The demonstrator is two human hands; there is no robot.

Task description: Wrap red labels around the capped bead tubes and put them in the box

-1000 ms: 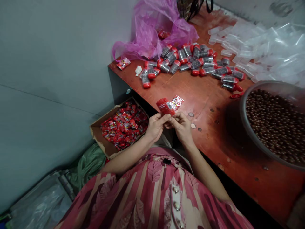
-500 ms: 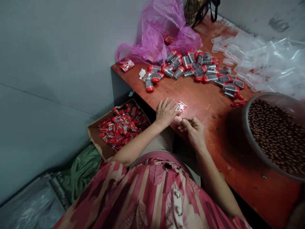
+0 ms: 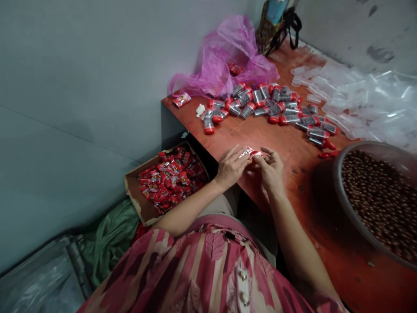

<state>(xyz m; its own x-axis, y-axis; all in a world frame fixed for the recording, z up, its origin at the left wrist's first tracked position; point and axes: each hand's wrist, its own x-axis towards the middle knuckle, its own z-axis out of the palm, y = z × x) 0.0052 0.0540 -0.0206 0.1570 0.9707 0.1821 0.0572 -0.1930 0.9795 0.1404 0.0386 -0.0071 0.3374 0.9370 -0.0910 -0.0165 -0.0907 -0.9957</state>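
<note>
Near the table's front edge, my left hand and my right hand meet over a small red-and-white printed wrapper. My left fingers close over the wrapper's left part and hide some of it. At its right end, my right thumb and fingers pinch it. Beyond my hands lie several clear tubes with red caps, filled with dark balls. To the left, below the table top, a cardboard box holds many red wrapped packets.
A large grey tub of brown balls stands on the red table at right. Empty clear tubes are heaped behind it. A pink plastic bag rests against the wall, with another wrapped packet nearby.
My right hand has moved onto the wrapper's right end. My left fingers have drawn in over the wrapper, which is now lifted and folded between both hands. The view has shifted slightly.
</note>
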